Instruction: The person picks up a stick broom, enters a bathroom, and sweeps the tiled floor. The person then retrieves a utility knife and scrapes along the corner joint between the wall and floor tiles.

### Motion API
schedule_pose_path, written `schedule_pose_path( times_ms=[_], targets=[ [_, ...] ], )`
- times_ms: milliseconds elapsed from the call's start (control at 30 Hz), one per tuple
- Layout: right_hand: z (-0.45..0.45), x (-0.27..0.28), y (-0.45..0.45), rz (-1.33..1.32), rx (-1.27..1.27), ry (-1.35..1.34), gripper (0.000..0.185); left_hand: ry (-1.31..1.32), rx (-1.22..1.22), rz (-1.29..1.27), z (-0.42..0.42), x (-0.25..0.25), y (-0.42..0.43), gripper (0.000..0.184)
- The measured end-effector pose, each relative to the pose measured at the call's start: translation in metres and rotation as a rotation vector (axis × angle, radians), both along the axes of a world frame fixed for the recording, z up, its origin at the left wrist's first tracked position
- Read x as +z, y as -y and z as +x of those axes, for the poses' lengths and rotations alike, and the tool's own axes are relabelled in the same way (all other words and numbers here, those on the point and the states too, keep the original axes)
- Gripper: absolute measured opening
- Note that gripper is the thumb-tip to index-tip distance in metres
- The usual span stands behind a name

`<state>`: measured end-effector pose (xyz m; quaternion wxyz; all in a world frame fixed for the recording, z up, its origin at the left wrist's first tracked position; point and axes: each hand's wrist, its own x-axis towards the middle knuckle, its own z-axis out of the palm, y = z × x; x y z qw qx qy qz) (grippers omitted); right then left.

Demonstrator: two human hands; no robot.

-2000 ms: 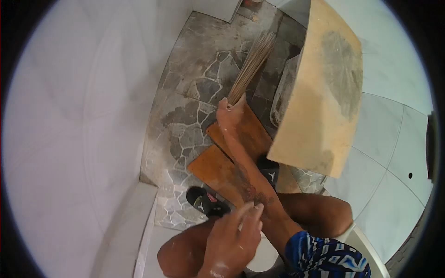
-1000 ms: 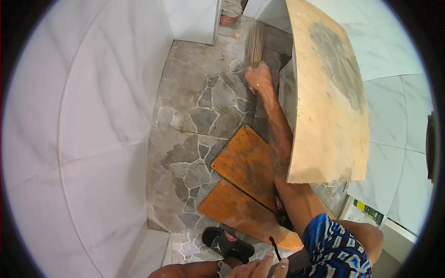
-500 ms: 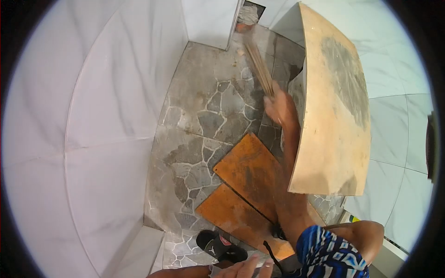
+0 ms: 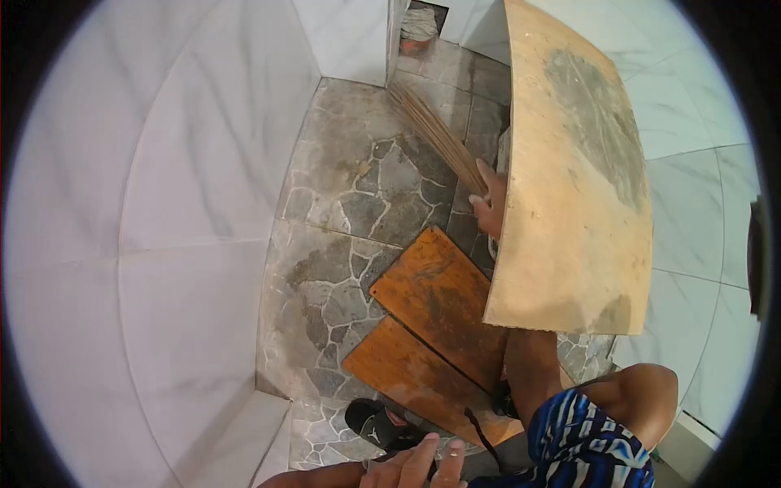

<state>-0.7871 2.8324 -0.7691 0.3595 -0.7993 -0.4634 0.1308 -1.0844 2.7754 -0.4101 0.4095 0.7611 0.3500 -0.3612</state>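
My right hand (image 4: 491, 203) is closed around a stick broom (image 4: 439, 134), a bundle of thin brown sticks pointing up and left over the stone-patterned floor. A pale plywood sheet (image 4: 561, 244) with a grey stain hides most of the right forearm. At the bottom edge, my left hand (image 4: 413, 468) is partly cut off by the frame. Its fingers are stretched out, and nothing shows in them. Two orange boards (image 4: 439, 305) with dark smudges lie on the floor between the hands.
White marbled wall panels (image 4: 195, 179) rise on the left, with more tiles on the right. A black slipper (image 4: 374, 424) is on a foot near the boards. A wall opening (image 4: 419, 24) at the top holds a light crumpled thing. Patches of dirt mark the floor (image 4: 333, 268).
My right hand has drawn back slightly, and the broom's tip has swung left and away from the wall opening. The view has shifted a little. My left hand remains low.
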Motion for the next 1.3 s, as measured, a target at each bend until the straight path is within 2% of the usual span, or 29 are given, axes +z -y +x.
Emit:
schedule_pose_path(
  times_ms=[133, 233, 333, 433, 567, 700, 767, 867, 967, 1100, 1200, 1300],
  targets=[
    [-0.012, -0.024, -0.031, 0.013, -0.177, 0.215, 0.063, 0.08, 0.003, -0.001, 0.004, 0.001, 0.018, 0.052],
    [-0.002, -0.058, -0.055, -0.038, -0.12, 0.268, 0.065, 0.143, 0.021, 0.055, -0.006, -0.013, 0.042, 0.052],
    [-0.013, -0.017, -0.041, -0.11, -0.036, 0.129, 0.065, 0.152, 0.052, 0.177, -0.004, -0.013, 0.059, 0.05],
    [-0.04, 0.022, 0.003, -0.062, -0.044, 0.025, 0.065, 0.195, 0.042, 0.275, -0.012, -0.011, 0.08, 0.048],
    [-0.058, 0.007, -0.005, -0.052, -0.14, 0.06, 0.065, 0.204, 0.012, 0.283, -0.025, -0.007, 0.091, 0.048],
    [-0.033, -0.01, -0.044, -0.172, -0.022, 0.086, 0.065, -0.042, -0.047, 0.185, -0.041, 0.042, 0.065, 0.048],
    [-0.037, -0.002, -0.031, -0.166, 0.019, 0.059, 0.065, -0.003, -0.156, 0.253, -0.037, 0.043, 0.049, 0.048],
    [-0.065, 0.029, 0.017, -0.076, 0.008, -0.006, 0.065, 0.106, -0.348, 0.375, -0.013, 0.003, 0.013, 0.03],
    [-0.084, 0.021, 0.017, -0.075, -0.091, 0.005, 0.064, 0.161, -0.454, 0.25, -0.003, -0.05, -0.001, 0.024],
    [-0.068, -0.002, -0.028, -0.23, 0.019, 0.026, 0.064, 0.175, -0.624, 0.122, -0.002, -0.12, -0.004, 0.025],
    [-0.079, 0.012, -0.025, -0.31, 0.08, -0.041, 0.064, 0.226, -0.502, 0.066, -0.017, -0.164, -0.002, 0.027],
    [-0.107, 0.022, 0.007, -0.226, 0.081, -0.064, 0.064, 0.202, -0.565, 0.055, -0.027, -0.182, -0.005, 0.027]
  ],
)
